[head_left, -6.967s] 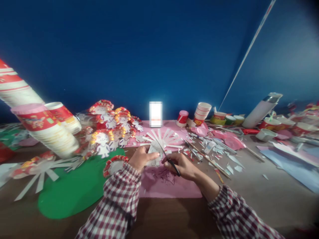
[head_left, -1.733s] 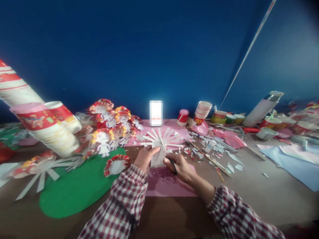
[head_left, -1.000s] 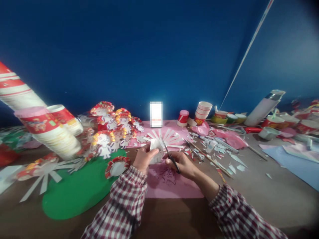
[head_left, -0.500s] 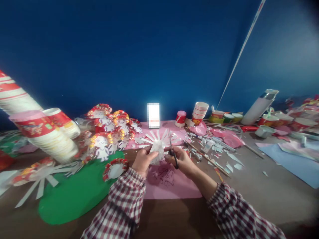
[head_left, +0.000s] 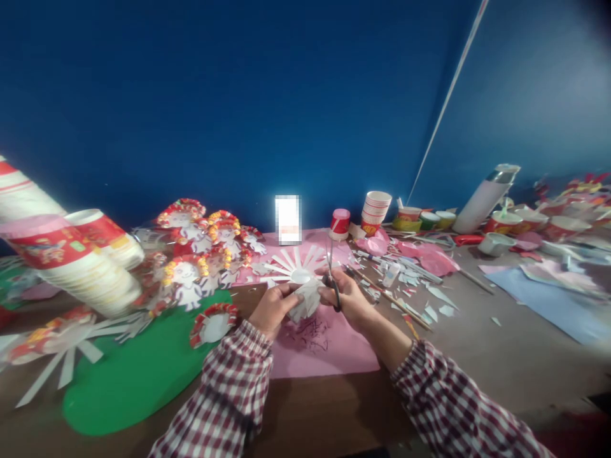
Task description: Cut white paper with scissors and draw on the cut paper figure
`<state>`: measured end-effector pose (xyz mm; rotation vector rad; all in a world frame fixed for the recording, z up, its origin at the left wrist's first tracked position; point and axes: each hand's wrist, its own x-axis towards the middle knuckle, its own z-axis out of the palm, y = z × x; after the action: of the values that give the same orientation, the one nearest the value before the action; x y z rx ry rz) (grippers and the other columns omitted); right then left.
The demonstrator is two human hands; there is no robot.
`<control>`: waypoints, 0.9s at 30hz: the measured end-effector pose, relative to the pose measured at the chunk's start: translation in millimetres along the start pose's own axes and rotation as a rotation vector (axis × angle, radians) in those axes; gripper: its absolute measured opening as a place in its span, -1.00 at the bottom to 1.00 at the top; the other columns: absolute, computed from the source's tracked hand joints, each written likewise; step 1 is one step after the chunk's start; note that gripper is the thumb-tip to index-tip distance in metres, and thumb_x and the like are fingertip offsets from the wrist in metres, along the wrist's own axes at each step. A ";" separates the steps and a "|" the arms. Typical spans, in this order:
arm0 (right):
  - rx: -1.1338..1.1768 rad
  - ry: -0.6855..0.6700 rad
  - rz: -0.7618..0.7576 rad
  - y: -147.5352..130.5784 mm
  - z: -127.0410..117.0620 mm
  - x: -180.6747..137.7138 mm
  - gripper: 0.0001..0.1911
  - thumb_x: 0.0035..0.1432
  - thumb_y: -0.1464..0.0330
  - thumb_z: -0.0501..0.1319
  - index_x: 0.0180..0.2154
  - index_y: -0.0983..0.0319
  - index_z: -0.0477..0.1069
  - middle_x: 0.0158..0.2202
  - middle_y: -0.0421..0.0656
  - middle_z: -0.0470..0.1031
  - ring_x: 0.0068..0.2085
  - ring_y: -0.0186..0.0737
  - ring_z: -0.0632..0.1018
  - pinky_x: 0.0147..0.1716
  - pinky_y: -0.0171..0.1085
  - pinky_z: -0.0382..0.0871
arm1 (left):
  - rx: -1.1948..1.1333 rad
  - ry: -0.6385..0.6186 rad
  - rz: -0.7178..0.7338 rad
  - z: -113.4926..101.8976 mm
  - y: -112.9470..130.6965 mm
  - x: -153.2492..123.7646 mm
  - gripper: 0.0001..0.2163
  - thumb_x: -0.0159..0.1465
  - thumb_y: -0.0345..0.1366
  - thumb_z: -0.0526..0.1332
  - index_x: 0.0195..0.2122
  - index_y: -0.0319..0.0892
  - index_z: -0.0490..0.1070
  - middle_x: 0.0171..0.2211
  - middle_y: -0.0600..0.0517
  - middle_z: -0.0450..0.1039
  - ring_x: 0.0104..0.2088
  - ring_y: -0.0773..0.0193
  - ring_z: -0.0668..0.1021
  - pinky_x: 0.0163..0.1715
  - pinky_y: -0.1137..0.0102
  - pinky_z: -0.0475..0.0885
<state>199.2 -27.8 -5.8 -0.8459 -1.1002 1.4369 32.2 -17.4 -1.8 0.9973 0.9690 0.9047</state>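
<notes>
White paper cup tilted; black-handled scissors blades upright beside.

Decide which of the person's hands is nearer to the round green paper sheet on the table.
Left. The left hand is just beyond the green sheet by its far right edge, holding a white paper cup; the right hand, with scissors, is farther right.

I'm gripping a white paper cup in my left hand, tilted on its side above the pink paper sheet. My right hand is holding black-handled scissors, blades pointing straight up just beside the cup. A green paper oval is lying to my left, paper scraps are littering the table on my right.
</notes>
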 end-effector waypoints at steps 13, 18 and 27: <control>-0.064 0.002 0.016 0.8 4.2 -1.9 -0.62 -0.14 0.37 0.25 -0.19 0.27 0.30 -0.55 -0.30 0.29 -0.59 -0.46 0.25 -0.63 -0.42 0.07 | -0.023 0.066 0.029 1.0 8.0 -2.8 -0.72 -0.14 -0.35 0.37 -0.36 -0.26 0.45 -0.51 0.06 0.48 -0.56 0.37 0.46 -0.50 0.46 0.35; 0.049 0.152 0.008 6.1 7.0 0.2 -0.59 -0.19 0.40 0.24 -0.20 0.25 0.27 -0.59 -0.34 0.22 -0.61 -0.47 0.23 -0.64 -0.43 0.06 | -0.179 0.066 0.100 9.3 6.4 -4.6 -0.67 -0.03 -0.24 0.32 -0.22 -0.24 0.43 -0.39 -0.01 0.53 -0.38 0.24 0.53 -0.35 0.39 0.39; 0.115 0.248 -0.041 12.6 12.0 0.8 -0.59 -0.16 0.44 0.23 -0.17 0.26 0.24 -0.65 -0.40 0.16 -0.65 -0.49 0.17 -0.65 -0.45 -0.01 | -0.282 0.134 0.035 22.7 -12.3 0.6 -0.69 -0.09 -0.30 0.38 -0.29 -0.19 0.45 -0.34 0.02 0.53 -0.33 0.24 0.53 -0.38 0.39 0.44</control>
<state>183.8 -28.9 -13.8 -0.8876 -0.8356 1.3081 55.7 -26.0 -8.2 0.7230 0.9076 1.1153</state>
